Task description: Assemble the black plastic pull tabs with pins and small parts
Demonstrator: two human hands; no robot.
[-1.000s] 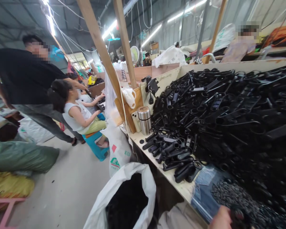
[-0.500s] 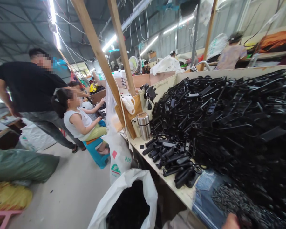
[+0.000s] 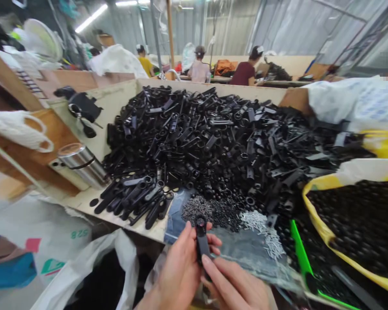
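Note:
Low in the middle of the head view, my left hand [image 3: 181,262] is closed around a long black plastic piece [image 3: 203,246], which has a round end pointing away from me. My right hand [image 3: 236,282] closes its thumb and fingers on the near end of the same piece. Just beyond the hands lie a heap of small grey metal bits [image 3: 197,207] and a pile of silvery pins [image 3: 255,221]. Both rest on a blue denim cloth [image 3: 176,215]. Several similar black pieces [image 3: 142,196] lie in a rough row to the left.
A large mound of black plastic parts [image 3: 194,133] fills the walled bench. At left stands a steel flask [image 3: 82,165]; below it is an open white sack [image 3: 123,249]. A yellow-edged sack [image 3: 313,215] of small black pieces and a green-edged tray [image 3: 299,249] are at right. People sit farther back.
My view has swung to the right, so the mound is now central and the aisle people are out of sight. Both hands now show on the black piece; before, only fingertips showed at the bottom edge.

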